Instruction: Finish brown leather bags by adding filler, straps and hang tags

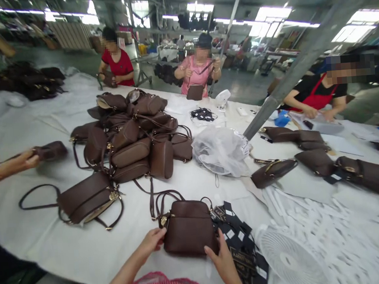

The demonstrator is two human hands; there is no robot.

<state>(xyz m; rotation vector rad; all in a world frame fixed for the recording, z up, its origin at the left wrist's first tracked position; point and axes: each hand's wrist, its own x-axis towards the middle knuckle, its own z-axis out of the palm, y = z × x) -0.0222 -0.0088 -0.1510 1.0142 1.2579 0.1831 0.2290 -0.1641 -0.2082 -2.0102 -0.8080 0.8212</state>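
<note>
A dark brown handbag (pixel 191 228) lies in front of me on the white-covered table, its front panel facing up. At its left edge, my left hand (pixel 155 239) is closed with the fingertips gripping the side, just below a round gold charm (pixel 164 221). My right hand (pixel 221 254) grips the lower right corner, thumb on the front and fingers along the side. The bag's thin strap (pixel 167 195) loops out on the table above it. Touching the bag's right side is a pile of black hang tags (pixel 238 234), some with gold lettering and white labels.
A heap of brown handbags (pixel 131 150) fills the table's middle. Another bag (pixel 86 197) lies nearer left, beside a co-worker's hand (pixel 28 159) holding one. To the right are a white fan (pixel 286 256), a clear plastic bag (pixel 221 150) and a slanted metal pole (pixel 271 99).
</note>
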